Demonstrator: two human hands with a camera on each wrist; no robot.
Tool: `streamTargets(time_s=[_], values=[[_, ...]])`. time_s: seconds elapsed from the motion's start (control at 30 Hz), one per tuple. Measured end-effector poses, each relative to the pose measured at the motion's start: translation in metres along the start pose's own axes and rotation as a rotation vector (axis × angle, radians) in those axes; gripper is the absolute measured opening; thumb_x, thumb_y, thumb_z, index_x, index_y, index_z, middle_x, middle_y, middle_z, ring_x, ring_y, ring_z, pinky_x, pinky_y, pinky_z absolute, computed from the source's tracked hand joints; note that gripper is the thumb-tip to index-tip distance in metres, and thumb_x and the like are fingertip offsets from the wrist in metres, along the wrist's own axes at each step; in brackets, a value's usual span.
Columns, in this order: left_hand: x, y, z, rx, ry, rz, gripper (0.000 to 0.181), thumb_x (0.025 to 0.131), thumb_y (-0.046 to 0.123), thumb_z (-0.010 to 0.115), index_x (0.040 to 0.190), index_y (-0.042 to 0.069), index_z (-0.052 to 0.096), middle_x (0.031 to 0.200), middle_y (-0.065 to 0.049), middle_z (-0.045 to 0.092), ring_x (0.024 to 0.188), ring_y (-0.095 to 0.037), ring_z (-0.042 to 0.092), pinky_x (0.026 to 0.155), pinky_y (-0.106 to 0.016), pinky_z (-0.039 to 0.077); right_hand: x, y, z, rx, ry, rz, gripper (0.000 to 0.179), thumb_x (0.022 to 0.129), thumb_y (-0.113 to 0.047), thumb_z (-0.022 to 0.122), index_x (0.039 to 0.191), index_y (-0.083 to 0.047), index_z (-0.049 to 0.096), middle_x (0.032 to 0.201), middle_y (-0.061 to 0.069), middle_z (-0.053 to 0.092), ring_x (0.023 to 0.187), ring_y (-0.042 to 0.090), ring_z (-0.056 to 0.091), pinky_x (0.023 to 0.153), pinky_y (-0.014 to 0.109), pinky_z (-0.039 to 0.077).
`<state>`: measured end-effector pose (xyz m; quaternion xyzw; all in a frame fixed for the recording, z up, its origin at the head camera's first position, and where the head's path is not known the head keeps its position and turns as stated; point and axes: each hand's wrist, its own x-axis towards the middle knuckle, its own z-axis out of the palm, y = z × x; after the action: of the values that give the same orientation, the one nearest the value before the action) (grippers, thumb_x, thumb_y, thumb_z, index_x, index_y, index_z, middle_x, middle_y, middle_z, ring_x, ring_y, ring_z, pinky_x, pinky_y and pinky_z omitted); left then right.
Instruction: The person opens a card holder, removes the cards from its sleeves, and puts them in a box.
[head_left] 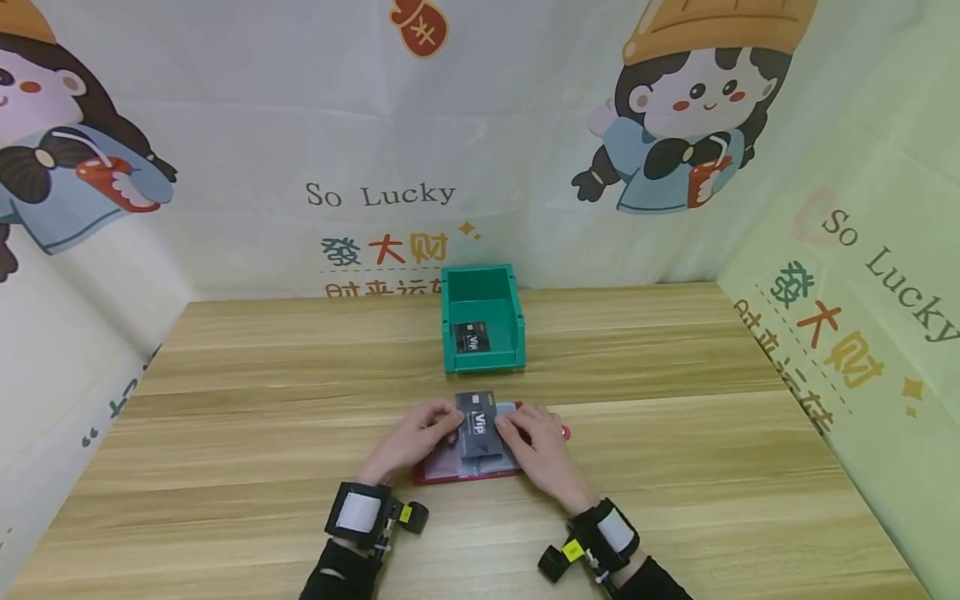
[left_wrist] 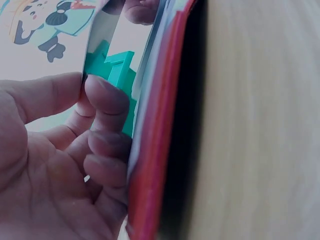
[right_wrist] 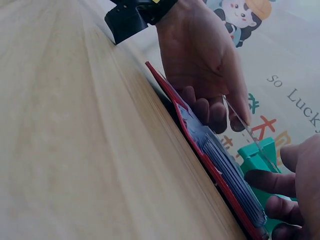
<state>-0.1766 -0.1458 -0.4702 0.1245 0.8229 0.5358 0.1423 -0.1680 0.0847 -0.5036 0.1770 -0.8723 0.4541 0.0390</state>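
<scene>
A black card with "Vip" on it [head_left: 478, 425] is raised over an open red card holder [head_left: 442, 467] with clear plastic sleeves. My left hand [head_left: 420, 433] pinches the card's left edge between thumb and fingers; its other fingers curl by the holder's red edge [left_wrist: 160, 150]. At the card's opposite edge is my right hand [head_left: 538, 442], thumb and fingers apart on either side of the edge in the right wrist view. A stack of sleeves [right_wrist: 230, 175] fans up from the holder beneath that hand.
A green bin [head_left: 483, 361] stands behind the holder, near the back of the wooden table [head_left: 300, 367]. Another black "Vip" card [head_left: 472, 337] lies inside it. Printed cloth [head_left: 525, 150] hangs behind and at both sides.
</scene>
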Motion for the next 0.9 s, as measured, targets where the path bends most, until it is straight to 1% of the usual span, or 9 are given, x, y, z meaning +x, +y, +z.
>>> streamTargets(time_s=[0.13,0.23,0.27,0.33,0.47,0.53,0.63,0.8,0.9], values=[[0.000,0.003,0.003,0.008,0.014,-0.006,0.023,0.110,0.018,0.054,0.099,-0.001,0.061,0.083,-0.004,0.058,0.076,-0.014,0.047,0.069,-0.024,0.035,0.001,-0.003,0.001,0.021,-0.005,0.042,0.026,0.105,-0.027,0.064,0.090,-0.009,0.076,0.084,-0.002,0.057,0.090,0.017,0.049,0.094,0.042,0.030],[0.000,0.004,0.004,0.012,0.017,-0.012,0.024,0.110,0.019,0.053,0.101,-0.001,0.062,0.084,-0.006,0.060,0.076,-0.014,0.047,0.068,-0.024,0.035,0.003,-0.004,0.001,0.043,0.002,0.044,0.024,0.104,-0.023,0.067,0.086,-0.009,0.074,0.079,-0.002,0.055,0.086,0.014,0.047,0.091,0.040,0.027],[0.000,0.004,0.004,0.014,0.019,-0.014,0.025,0.111,0.019,0.052,0.102,-0.002,0.063,0.084,-0.007,0.061,0.076,-0.015,0.048,0.068,-0.024,0.035,0.003,-0.004,0.000,0.058,0.004,0.045,0.022,0.103,-0.020,0.067,0.085,-0.008,0.073,0.079,-0.002,0.055,0.085,0.013,0.047,0.090,0.038,0.029],[0.000,0.004,0.005,0.020,0.025,-0.015,0.026,0.111,0.018,0.050,0.108,-0.003,0.065,0.085,-0.010,0.063,0.077,-0.015,0.050,0.070,-0.024,0.037,0.004,-0.004,-0.002,0.100,0.009,0.047,0.021,0.102,-0.016,0.068,0.085,-0.007,0.072,0.077,-0.002,0.056,0.081,0.011,0.047,0.085,0.033,0.032],[0.001,0.003,0.006,0.049,0.049,-0.018,0.028,0.110,0.013,0.049,0.125,-0.005,0.065,0.087,-0.010,0.068,0.077,-0.013,0.053,0.072,-0.024,0.040,0.008,-0.005,-0.008,0.183,0.028,0.065,0.019,0.101,-0.011,0.069,0.084,-0.003,0.071,0.078,0.002,0.060,0.075,0.006,0.048,0.070,0.023,0.037],[0.001,0.002,0.007,0.080,0.062,-0.018,0.030,0.108,0.011,0.052,0.132,-0.003,0.063,0.085,-0.008,0.068,0.075,-0.012,0.054,0.070,-0.024,0.040,0.011,-0.006,-0.011,0.203,0.042,0.070,0.019,0.101,-0.010,0.068,0.085,-0.001,0.071,0.080,0.005,0.062,0.074,0.006,0.049,0.068,0.021,0.039],[0.002,0.002,0.008,0.122,0.069,-0.006,0.035,0.103,0.009,0.061,0.136,-0.002,0.062,0.084,-0.006,0.066,0.072,-0.012,0.052,0.065,-0.024,0.039,0.016,-0.007,-0.016,0.213,0.064,0.093,0.018,0.101,-0.010,0.069,0.088,0.002,0.072,0.082,0.007,0.064,0.075,0.006,0.050,0.069,0.021,0.040],[0.002,0.004,0.012,0.163,0.066,0.007,0.048,0.096,0.012,0.073,0.140,-0.002,0.060,0.087,-0.005,0.064,0.074,-0.012,0.053,0.064,-0.024,0.041,0.024,-0.011,-0.024,0.207,0.067,0.134,0.019,0.102,-0.011,0.067,0.091,0.003,0.072,0.082,0.006,0.060,0.075,0.010,0.048,0.067,0.022,0.038],[0.000,0.007,0.015,0.198,0.066,-0.008,0.057,0.093,0.016,0.078,0.144,-0.001,0.058,0.086,-0.003,0.063,0.073,-0.013,0.053,0.064,-0.025,0.040,0.029,-0.016,-0.029,0.209,0.059,0.141,0.019,0.103,-0.012,0.066,0.093,0.003,0.071,0.081,0.007,0.059,0.073,0.012,0.049,0.064,0.023,0.038]])
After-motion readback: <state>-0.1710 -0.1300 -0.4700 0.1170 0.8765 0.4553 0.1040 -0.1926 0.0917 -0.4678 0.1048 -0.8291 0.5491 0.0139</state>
